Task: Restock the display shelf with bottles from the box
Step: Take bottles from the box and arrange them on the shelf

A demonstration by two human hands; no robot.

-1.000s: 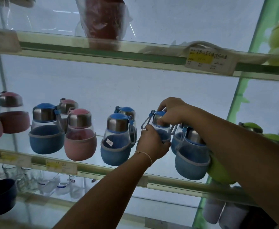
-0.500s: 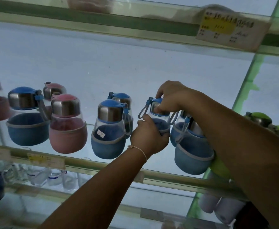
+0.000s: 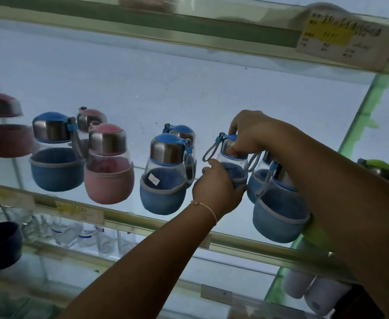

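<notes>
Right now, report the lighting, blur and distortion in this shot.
Head view: strong backlight from the pale rear panel leaves both arms and the left hand dark; the pink-capped bottle at the left edge is smeared; the price label is unreadable; wide-angle bending tilts the glass shelf.

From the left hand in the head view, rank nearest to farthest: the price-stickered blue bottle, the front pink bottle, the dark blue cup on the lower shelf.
1. Price-stickered blue bottle, just left of the left hand.
2. Front pink bottle, farther left on the same shelf.
3. Dark blue cup, far left, one shelf down.
</notes>
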